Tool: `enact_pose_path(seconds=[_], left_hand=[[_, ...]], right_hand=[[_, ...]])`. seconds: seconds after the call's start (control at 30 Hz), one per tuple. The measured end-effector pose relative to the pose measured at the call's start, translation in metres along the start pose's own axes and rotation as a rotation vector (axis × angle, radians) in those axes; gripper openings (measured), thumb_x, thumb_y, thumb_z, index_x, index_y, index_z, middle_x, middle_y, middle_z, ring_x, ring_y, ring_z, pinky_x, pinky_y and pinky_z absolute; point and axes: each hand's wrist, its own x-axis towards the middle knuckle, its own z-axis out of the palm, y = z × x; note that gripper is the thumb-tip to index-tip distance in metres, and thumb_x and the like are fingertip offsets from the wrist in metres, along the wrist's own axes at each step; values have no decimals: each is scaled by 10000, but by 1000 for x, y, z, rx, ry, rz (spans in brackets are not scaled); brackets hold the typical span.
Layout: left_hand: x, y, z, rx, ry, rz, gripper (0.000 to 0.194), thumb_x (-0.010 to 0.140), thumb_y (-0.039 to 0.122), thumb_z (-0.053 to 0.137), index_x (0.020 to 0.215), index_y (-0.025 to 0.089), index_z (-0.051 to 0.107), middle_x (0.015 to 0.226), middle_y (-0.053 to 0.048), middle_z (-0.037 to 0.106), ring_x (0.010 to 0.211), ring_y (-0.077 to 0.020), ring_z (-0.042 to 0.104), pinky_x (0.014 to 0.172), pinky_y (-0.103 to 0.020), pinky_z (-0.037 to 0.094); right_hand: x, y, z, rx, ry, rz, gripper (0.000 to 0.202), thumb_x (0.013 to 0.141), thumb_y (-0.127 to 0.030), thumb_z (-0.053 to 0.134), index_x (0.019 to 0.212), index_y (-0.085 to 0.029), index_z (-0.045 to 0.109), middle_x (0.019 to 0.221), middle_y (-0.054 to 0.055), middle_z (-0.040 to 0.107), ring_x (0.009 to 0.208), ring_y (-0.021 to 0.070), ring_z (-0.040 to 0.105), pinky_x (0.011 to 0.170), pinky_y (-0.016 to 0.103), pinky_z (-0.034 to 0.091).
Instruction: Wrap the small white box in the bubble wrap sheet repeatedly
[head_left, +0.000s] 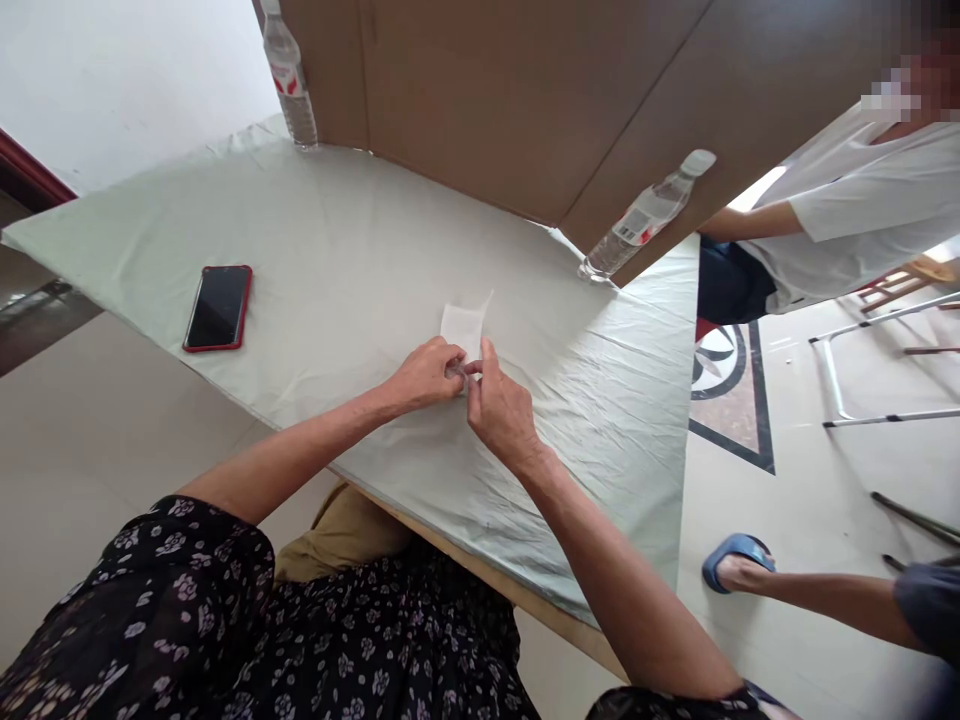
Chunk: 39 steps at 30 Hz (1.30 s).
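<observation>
A small, thin white sheet (463, 325), like paper or tissue, stands up from between my hands above the cloth-covered table. My left hand (429, 372) is closed, its thumb and fingers pinching the sheet's lower end. From the right, my right hand (501, 405) meets it with bent fingers closed at the same lower end. The fingertips of both hands almost touch. Something small and greyish shows between them, too small to make out.
A pale green cloth (337, 250) covers the table. On it lies a red-cased phone (218, 308) at left. Two plastic bottles, a left bottle (291, 80) and a right bottle (649, 215), stand against a brown cardboard panel (480, 100). Another person (877, 200) sits at right.
</observation>
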Motion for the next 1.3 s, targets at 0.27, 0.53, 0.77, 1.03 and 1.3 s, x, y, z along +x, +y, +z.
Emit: enact_pose_path(seconds=[0.27,0.53,0.77,1.03,1.3], left_hand=[[-5,0,9,-247,133,-166,217,722,125,572,929,163,621,888,-26,654,716,-133,563,707,-283,500],[-8,-6,12,-179,136,-36,143,781,129,573,818,174,704,816,-18,645,695,-125,546,724,-268,506],[-10,-8,19,-9,134,61,232,843,164,594,986,212,770,958,-53,623,829,-151,594,805,-286,512],[-6,-5,9,-200,65,-67,209,772,164,628,976,174,671,942,-42,660,786,-151,600,762,-296,520],[3,-2,1,-459,91,-246,101,814,268,596,847,174,614,821,-7,672,739,-134,593,686,-266,479]], right_hand=[[-6,13,3,176,68,-61,729,855,-316,582,1509,-148,306,1172,115,717,879,246,656,820,406,530],[-3,12,12,379,208,113,480,859,-252,493,1330,-166,530,1031,93,743,765,185,654,796,362,534],[-4,9,11,538,286,154,412,855,-292,511,1234,-162,609,933,68,732,837,191,666,866,375,529],[-6,5,22,270,246,8,432,908,-260,476,1316,-169,588,984,99,753,901,242,664,894,428,497],[-30,3,26,-139,295,-331,594,922,-64,387,1513,-124,366,1129,128,748,1011,245,652,928,425,426]])
